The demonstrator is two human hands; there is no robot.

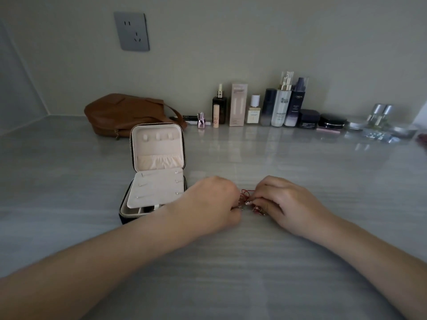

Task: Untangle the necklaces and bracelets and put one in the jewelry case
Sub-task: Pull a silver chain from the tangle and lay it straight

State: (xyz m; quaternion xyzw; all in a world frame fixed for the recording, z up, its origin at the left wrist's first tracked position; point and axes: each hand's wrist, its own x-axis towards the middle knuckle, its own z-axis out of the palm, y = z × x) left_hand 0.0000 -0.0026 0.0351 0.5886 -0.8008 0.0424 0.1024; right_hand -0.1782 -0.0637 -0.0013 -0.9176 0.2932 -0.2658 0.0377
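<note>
Tangle [247,200]: red cords with small metal bits, sitting at centre frame between both hands.
Left hand [211,202], right hand [285,203]: both pinching the tangle with curled fingers.
Case [159,147]: standing open on the counter [231,262], just left of the left hand.
Bag [122,113], bottles [280,105]: lining the wall, upper frame.

The grey glossy table [254,262] carries an open jewelry case [157,158] left of middle, a brown bag [120,114] behind it, cosmetic bottles [280,105] in a row at the far edge, and a red jewelry tangle [247,200].
</note>
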